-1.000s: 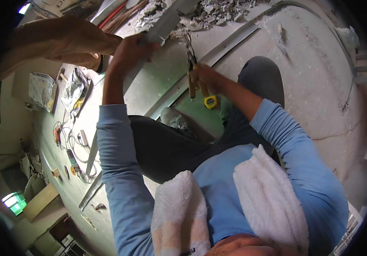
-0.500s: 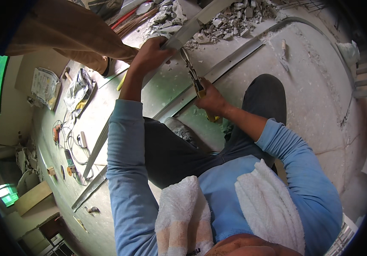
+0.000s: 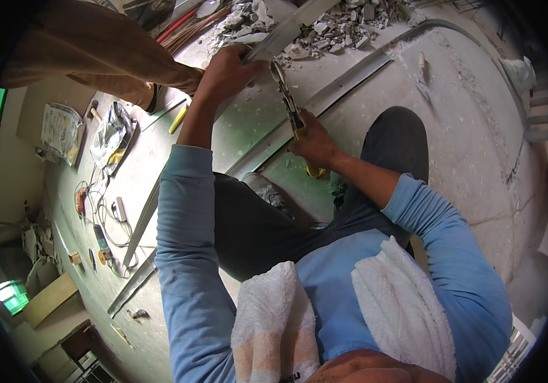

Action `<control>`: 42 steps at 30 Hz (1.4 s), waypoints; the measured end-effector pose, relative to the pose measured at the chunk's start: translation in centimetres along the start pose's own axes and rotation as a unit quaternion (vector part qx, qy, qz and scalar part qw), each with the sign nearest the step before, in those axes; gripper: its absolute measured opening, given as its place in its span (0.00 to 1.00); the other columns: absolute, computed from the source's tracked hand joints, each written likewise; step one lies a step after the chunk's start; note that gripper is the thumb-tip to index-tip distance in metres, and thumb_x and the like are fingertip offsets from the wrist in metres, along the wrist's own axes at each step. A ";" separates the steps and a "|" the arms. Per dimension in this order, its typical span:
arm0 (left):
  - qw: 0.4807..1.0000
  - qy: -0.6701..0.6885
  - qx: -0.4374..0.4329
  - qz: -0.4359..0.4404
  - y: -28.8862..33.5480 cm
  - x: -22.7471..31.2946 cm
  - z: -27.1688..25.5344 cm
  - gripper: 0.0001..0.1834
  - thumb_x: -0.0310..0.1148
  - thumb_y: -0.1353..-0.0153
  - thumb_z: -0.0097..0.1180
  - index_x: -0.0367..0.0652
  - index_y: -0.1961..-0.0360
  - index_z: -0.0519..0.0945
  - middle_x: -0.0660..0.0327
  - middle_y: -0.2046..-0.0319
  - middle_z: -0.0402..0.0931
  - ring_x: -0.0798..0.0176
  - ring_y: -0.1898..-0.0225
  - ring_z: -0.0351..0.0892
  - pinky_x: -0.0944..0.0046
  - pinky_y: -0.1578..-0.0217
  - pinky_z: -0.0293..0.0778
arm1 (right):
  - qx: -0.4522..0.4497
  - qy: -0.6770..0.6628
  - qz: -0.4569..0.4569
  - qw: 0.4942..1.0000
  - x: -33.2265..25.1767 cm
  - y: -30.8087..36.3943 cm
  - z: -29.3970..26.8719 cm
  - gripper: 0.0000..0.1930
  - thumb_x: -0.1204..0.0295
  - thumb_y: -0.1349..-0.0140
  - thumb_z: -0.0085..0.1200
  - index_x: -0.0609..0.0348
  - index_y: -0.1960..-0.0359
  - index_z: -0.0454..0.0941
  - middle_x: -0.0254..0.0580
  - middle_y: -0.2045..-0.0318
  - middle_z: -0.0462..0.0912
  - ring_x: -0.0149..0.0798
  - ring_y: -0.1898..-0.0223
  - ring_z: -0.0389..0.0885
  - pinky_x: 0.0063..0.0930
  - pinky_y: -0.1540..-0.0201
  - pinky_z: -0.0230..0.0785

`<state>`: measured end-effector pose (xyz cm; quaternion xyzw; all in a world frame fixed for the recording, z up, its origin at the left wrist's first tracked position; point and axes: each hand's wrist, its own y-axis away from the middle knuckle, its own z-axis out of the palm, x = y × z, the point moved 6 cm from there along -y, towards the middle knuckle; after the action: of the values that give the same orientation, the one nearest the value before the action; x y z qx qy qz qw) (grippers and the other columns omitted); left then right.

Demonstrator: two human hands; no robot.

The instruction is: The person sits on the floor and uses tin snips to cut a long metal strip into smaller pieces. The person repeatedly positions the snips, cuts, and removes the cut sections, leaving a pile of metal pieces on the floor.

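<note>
My left hand [image 3: 228, 73] is closed around a long thin metal channel [image 3: 277, 42] that slants from the upper right down to the left, partly hidden behind my forearm. In my right hand [image 3: 314, 140] is a pair of tin snips [image 3: 290, 108] with yellow grips, its jaws pointing up close to the channel's edge, beside my left fingers. Whether the blades touch the channel I cannot tell. Beneath the snips, a second metal channel [image 3: 344, 82] lies on the floor.
Broken rubble [image 3: 331, 32] is heaped at the far side. Another person's brown-trousered leg [image 3: 108, 51] stands at upper left. A yellow-handled tool [image 3: 178, 119], an angle grinder [image 3: 102, 244], an orange drill [image 3: 81, 200] with cables and plastic bags [image 3: 113, 137] lie left. A trowel [image 3: 422, 69] lies right.
The snips and both hands have shifted slightly up and left. More of the yellow-handled tool on the floor shows beside my left forearm. My grip on both things stays.
</note>
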<state>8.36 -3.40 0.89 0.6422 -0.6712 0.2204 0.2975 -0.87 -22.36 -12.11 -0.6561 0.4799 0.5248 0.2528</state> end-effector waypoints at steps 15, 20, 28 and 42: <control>1.000 -0.007 0.006 0.022 0.5 0.5 1.2 0.24 0.43 0.45 0.69 0.29 0.59 0.84 0.48 0.72 0.85 0.57 0.73 0.85 0.58 0.66 0.78 | 0.001 0.020 -0.017 1.000 -0.1 -0.9 -0.6 0.47 0.71 0.54 0.62 0.65 0.28 0.55 0.60 0.38 0.67 0.57 0.32 0.64 0.41 0.29 0.56; 0.999 -0.034 0.011 0.039 0.7 1.0 1.1 0.24 0.43 0.45 0.69 0.29 0.61 0.84 0.48 0.72 0.84 0.56 0.73 0.85 0.58 0.66 0.78 | 0.031 0.058 -0.069 0.995 0.0 -0.9 -0.6 0.45 0.66 0.51 0.62 0.63 0.29 0.57 0.61 0.41 0.67 0.59 0.38 0.69 0.44 0.35 0.64; 0.998 -0.033 0.005 0.048 0.2 0.4 1.6 0.25 0.45 0.46 0.70 0.28 0.62 0.84 0.47 0.71 0.84 0.55 0.70 0.85 0.56 0.64 0.77 | 0.014 0.039 -0.033 0.999 -0.2 -1.0 -0.9 0.45 0.68 0.51 0.62 0.63 0.29 0.57 0.60 0.40 0.67 0.58 0.38 0.70 0.42 0.35 0.66; 0.998 -0.030 -0.003 0.051 -0.2 0.4 2.9 0.24 0.45 0.44 0.68 0.31 0.60 0.85 0.49 0.73 0.85 0.57 0.74 0.87 0.58 0.65 0.79 | -0.019 -0.003 0.015 1.000 -0.4 -1.0 -1.3 0.46 0.71 0.53 0.64 0.66 0.29 0.57 0.58 0.43 0.72 0.50 0.42 0.74 0.37 0.38 0.68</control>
<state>8.22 -5.66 -0.91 0.6124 -0.7124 0.2143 0.2675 0.61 -22.91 -11.50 -0.6517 0.4791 0.5397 0.2335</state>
